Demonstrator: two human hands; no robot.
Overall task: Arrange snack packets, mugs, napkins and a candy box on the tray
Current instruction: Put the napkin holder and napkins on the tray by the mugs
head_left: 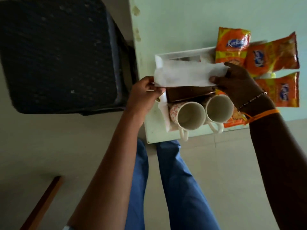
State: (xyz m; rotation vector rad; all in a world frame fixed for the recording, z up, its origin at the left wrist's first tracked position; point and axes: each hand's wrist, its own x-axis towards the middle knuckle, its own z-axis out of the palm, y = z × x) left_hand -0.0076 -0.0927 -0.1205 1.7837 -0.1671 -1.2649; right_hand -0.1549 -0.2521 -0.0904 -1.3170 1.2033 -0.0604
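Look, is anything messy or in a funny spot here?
Yes. The orange snack packets overlap at different angles, spilling off the white rectangular tray onto the pale green table. Both cream mugs stand upright, handles poking over the table's edge.

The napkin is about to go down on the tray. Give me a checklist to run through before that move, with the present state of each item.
1. Napkin held at both ends by the left hand and the right hand: ok.
2. Napkin over the tray: ok.
3. Both mugs on the tray, handles toward the person: ok.
4. Brown box on the tray behind the mugs: ok.
5. Free spot under the napkin: cannot tell, hidden.
6. Snack packets fully on the tray: not ok, they overhang its right edge.
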